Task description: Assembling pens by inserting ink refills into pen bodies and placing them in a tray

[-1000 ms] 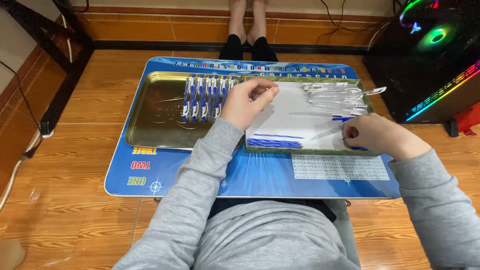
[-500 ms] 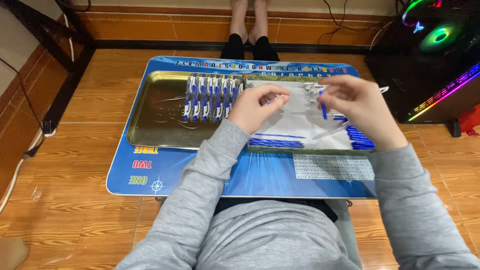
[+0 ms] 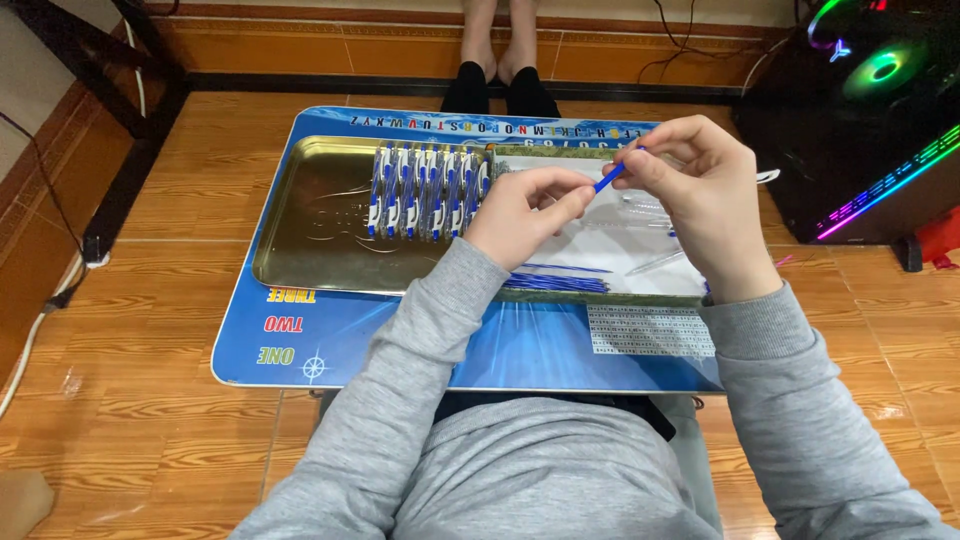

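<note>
Just above the middle of the frame, both hands meet over a blue counter (image 3: 330, 340). The right hand (image 3: 700, 215) pinches a thin blue pen part (image 3: 610, 176) between thumb and fingertips, its lower end pointing toward the left hand (image 3: 525, 212), whose thumb and forefinger are pinched together just beside that end; whether they grip anything cannot be told. Below the hands lies a white sheet (image 3: 640, 262) with a bundle of blue refills (image 3: 560, 280) near its lower edge and clear pen barrels (image 3: 645, 212) partly hidden behind the right hand. Left of it sits a gold metal tray (image 3: 310, 240), its left half bare, with a row of blue-and-white pens (image 3: 425, 190) lined up along its right side, close to the left hand. Wooden floor (image 3: 170, 200) shows left of the counter's edge. At upper right a dark computer case with coloured lights (image 3: 870, 90) stands near the counter's right edge.
</note>
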